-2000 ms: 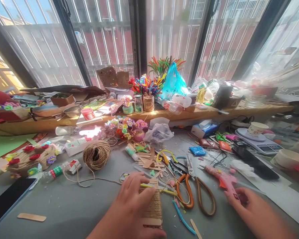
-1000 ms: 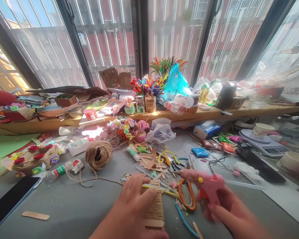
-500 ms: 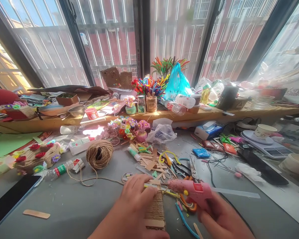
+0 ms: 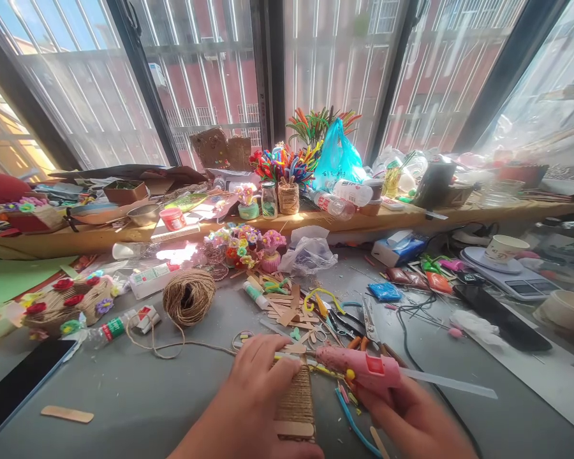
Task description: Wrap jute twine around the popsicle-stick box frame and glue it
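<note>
My left hand (image 4: 258, 389) is closed around a small craft-stick piece wrapped in twine (image 4: 297, 398), with bare wooden sticks showing at its top and bottom ends. In my right hand (image 4: 402, 414) is a pink hot glue gun (image 4: 358, 368), a clear glue stick (image 4: 452, 384) jutting from its back. The gun's nozzle is at the top end of the wrapped piece; whether it touches cannot be made out. A strand of twine runs left from my left hand to a twine ball (image 4: 189, 298).
Scissors (image 4: 370, 322), pliers (image 4: 344, 325) and loose craft sticks (image 4: 287, 306) lie just beyond my hands. A dark cable (image 4: 411, 341) curves at the right. A phone (image 4: 23, 389) and a single craft stick (image 4: 67, 414) lie at the left. A kitchen scale (image 4: 507, 274) holds a paper cup.
The glue gun has shifted slightly left and tilted, its back end lower, with its nozzle still at the top of the wrapped piece. My left hand keeps its grip.
</note>
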Motion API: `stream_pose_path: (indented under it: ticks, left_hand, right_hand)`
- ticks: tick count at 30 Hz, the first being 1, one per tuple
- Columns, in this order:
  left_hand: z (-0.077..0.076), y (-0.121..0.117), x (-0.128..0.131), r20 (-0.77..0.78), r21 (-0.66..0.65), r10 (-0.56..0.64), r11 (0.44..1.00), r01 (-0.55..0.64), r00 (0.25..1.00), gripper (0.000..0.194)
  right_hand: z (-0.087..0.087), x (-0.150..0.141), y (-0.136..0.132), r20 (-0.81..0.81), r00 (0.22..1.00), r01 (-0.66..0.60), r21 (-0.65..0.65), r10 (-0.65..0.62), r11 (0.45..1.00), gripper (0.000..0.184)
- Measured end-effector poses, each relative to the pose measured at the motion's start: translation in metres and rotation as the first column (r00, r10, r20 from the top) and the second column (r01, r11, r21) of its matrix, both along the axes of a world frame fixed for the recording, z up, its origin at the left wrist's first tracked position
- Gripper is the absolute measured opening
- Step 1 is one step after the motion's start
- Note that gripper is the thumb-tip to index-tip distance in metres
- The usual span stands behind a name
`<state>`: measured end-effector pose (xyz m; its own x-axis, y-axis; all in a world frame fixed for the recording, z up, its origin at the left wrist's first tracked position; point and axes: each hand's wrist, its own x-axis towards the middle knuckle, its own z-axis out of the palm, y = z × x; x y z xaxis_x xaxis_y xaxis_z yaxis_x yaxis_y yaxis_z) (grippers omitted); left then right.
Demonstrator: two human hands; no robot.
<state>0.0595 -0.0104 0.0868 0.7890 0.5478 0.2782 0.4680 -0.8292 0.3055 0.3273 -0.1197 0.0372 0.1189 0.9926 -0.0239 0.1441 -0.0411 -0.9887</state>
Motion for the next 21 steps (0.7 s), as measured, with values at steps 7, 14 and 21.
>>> stream_pose_path:
  ticks: [7, 14, 21]
  left_hand:
    - [-0.002, 0.0, 0.0, -0.006, -0.002, 0.004, 1.0, -0.005, 1.0, 0.09]
    - [-0.001, 0.0, 0.001, -0.014, -0.024, 0.008, 1.0, -0.009, 1.0, 0.088]
    - [0.0, -0.001, 0.001, -0.027, -0.045, 0.009, 0.999, -0.01, 1.0, 0.088]
  right_hand:
    - [-0.015, 0.005, 0.0, 0.158, 0.986, 0.062, -0.012, -0.06, 0.998, 0.06]
    - [-0.007, 0.0, 0.002, 0.167, 0.983, 0.064, 0.048, -0.071, 0.997, 0.057]
    - [-0.007, -0.008, -0.002, 0.189, 0.97, 0.148, 0.023, -0.15, 0.989, 0.062]
